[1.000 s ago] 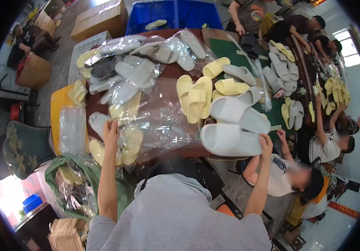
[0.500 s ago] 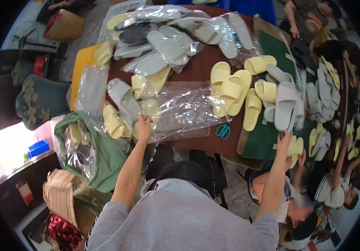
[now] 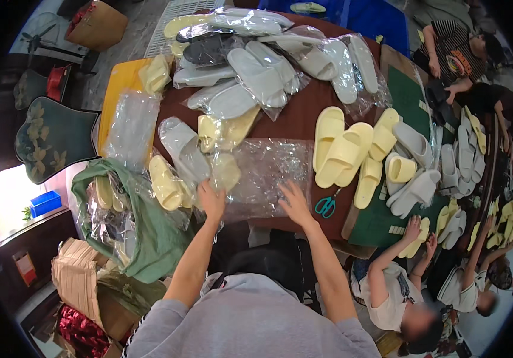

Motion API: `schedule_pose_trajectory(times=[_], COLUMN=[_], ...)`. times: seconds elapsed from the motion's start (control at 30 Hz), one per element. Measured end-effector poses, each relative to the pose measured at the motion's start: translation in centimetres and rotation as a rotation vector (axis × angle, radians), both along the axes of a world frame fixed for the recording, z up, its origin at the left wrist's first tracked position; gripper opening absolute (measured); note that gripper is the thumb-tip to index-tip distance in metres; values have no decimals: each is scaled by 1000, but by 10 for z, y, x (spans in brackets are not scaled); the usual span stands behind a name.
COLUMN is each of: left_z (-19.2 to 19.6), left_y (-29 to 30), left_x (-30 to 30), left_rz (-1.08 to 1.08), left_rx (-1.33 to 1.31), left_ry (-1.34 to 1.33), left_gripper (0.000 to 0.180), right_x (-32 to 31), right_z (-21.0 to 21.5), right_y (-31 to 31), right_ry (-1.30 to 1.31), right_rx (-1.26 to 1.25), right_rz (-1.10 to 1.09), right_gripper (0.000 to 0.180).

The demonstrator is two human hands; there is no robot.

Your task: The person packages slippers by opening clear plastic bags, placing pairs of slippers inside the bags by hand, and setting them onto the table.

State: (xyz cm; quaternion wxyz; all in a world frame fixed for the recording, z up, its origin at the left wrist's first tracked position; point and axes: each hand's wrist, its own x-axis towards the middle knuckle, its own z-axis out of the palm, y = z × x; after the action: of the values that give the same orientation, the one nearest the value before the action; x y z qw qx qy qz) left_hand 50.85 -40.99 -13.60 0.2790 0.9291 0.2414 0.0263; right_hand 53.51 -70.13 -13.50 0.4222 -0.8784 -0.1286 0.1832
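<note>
A clear plastic bag (image 3: pixel 262 161) lies flat on the brown table in front of me. My left hand (image 3: pixel 211 201) rests at the bag's left end, its fingers extended. Toward the other end, my right hand (image 3: pixel 295 206) lies on the plastic, fingers spread and holding nothing. Just beyond my left hand are a bagged grey slipper (image 3: pixel 182 146) and a round pale yellow shape (image 3: pixel 225 172) under plastic. A bagged yellow slipper (image 3: pixel 167 185) sits left of them. Loose yellow slippers (image 3: pixel 343 155) lie right of the bag, with teal-handled scissors (image 3: pixel 326 206) below them.
Bagged grey slippers (image 3: pixel 262 74) pile up at the table's far side. A stack of clear bags (image 3: pixel 130 128) lies on a yellow board (image 3: pixel 116 89). A green sack (image 3: pixel 161 238) stands left. On the green mat (image 3: pixel 363 230) are more slippers; a co-worker's hands (image 3: pixel 414 230) hold one.
My right hand has come back left from the grey slippers onto the plastic bag. A grey slipper beside the yellow ones now lies tilted on the mat. The bag lies flatter.
</note>
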Motion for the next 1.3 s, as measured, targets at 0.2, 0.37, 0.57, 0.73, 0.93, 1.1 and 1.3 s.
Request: schedule_pose_trajectory(times=[0.2, 0.37, 0.57, 0.73, 0.93, 1.1, 1.3], left_z=[-27, -4, 61, 67, 38, 46, 113], left_y=[42, 26, 20, -3, -18, -9, -5], left_x=[-18, -6, 21, 117, 188, 184, 152], left_rz=[290, 270, 49, 292, 346, 291, 133], left_rx=[-288, -247, -655, -1190, -1364, -1452, -1416], left_ry=[184, 103, 68, 121, 217, 217, 392], left_gripper=[62, 59, 51, 80, 47, 49, 39], right_x=[107, 233, 254, 168, 108, 105, 123], right_z=[9, -51, -86, 8, 34, 48, 76], right_y=[59, 75, 105, 177, 176, 105, 4], right_ry=[225, 803, 873, 580, 378, 619, 698], right_rx=[266, 922, 1250, 899, 679, 835, 523], right_rz=[-419, -976, -920, -940, -773, -920, -562], right_gripper=[30, 66, 3, 35, 45, 65, 55])
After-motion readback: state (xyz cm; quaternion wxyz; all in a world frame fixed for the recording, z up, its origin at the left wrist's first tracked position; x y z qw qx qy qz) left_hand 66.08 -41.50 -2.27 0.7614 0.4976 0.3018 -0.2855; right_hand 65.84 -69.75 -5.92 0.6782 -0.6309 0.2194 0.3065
